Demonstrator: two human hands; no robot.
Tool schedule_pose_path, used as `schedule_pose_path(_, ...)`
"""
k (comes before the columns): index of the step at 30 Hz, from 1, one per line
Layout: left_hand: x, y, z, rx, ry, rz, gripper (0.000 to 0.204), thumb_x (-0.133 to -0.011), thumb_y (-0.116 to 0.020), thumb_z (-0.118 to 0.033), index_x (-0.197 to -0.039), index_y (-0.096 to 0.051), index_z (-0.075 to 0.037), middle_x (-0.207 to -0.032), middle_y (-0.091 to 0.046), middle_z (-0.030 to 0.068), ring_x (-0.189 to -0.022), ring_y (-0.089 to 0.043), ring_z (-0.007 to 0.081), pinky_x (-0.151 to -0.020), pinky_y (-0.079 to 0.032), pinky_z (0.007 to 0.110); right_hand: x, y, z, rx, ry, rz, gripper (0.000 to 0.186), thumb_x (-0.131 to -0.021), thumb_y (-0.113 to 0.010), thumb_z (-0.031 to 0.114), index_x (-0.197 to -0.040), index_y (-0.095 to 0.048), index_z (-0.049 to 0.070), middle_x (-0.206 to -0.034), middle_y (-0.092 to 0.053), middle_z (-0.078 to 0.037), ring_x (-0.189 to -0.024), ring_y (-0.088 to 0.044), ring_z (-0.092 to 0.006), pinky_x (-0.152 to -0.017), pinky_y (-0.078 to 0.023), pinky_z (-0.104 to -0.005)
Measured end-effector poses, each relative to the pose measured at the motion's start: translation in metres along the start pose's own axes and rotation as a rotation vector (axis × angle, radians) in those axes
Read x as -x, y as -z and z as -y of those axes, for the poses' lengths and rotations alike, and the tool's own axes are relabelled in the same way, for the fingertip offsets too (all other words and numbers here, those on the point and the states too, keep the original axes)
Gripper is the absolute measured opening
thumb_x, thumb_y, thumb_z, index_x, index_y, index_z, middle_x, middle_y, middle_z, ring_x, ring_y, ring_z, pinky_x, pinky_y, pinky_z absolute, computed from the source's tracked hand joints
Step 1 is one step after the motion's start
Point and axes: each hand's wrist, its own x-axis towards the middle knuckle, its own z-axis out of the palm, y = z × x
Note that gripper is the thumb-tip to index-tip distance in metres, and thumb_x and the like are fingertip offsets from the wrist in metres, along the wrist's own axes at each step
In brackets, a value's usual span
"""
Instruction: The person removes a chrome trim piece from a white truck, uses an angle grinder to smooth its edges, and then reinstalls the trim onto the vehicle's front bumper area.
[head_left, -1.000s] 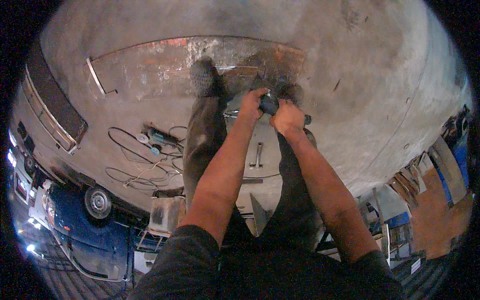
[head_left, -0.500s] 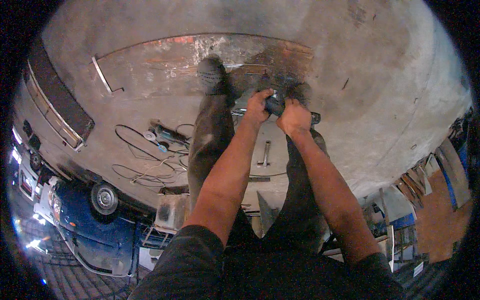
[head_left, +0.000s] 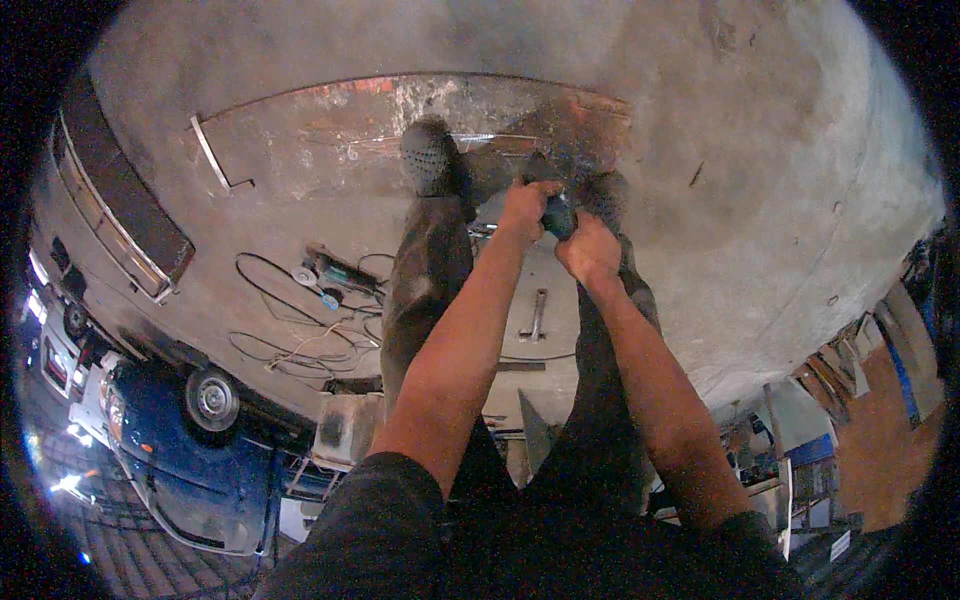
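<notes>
My left hand [head_left: 528,210] is closed on the upper part of a dark, bulky power tool [head_left: 558,216] between my lower legs. My right hand [head_left: 590,242] wraps round its lower end, which it largely hides. The tool is tilted, and its working end is too dark to make out. Just beyond it lies a rusty, paint-scuffed metal strip or plate [head_left: 350,120], with thin shiny pieces [head_left: 483,231] near my left wrist. A T-shaped metal piece [head_left: 538,312] lies on the concrete floor between my legs.
An angle grinder [head_left: 338,275] with coiled cables lies to my left. Beyond are a bent metal bar [head_left: 212,155], a long framed panel [head_left: 122,210] and a blue vehicle [head_left: 190,470]. Boards and sheets [head_left: 875,420] lean at the right. Concrete floor [head_left: 740,230] surrounds my feet.
Both hands have shifted the tool; it now stands more steeply, and its end no longer pokes out right of my right hand. The surroundings have slid slightly right in the view.
</notes>
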Motion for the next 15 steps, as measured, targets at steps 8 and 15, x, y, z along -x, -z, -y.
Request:
schedule_pose_path(8,-0.02,0.015,0.003,-0.012,0.017,0.122,0.045,-0.076,-0.071,-0.003,-0.116,-0.051,-0.002,-0.091,-0.064,0.0127,-0.078,-0.064,0.0253,-0.069,-0.054,0.043,0.005,0.012,0.013,-0.058,-0.091,0.135,0.048,-0.072,-0.067,0.02,-0.116,-0.058,0.003,-0.114,-0.065,-0.021,-0.106,-0.064,-0.0389,-0.091,-0.051,-0.0484)
schedule_pose_path(15,0.007,-0.013,-0.021,-0.183,-0.063,0.038,0.045,-0.074,-0.072,-0.002,-0.114,-0.051,-0.001,-0.093,-0.063,0.0119,-0.078,-0.063,0.024,-0.07,-0.053,0.041,-0.001,0.012,0.014,-0.137,-0.139,0.119,0.048,-0.071,-0.067,0.019,-0.117,-0.057,0.006,-0.115,-0.065,-0.02,-0.106,-0.064,-0.039,-0.09,-0.051,-0.0481)
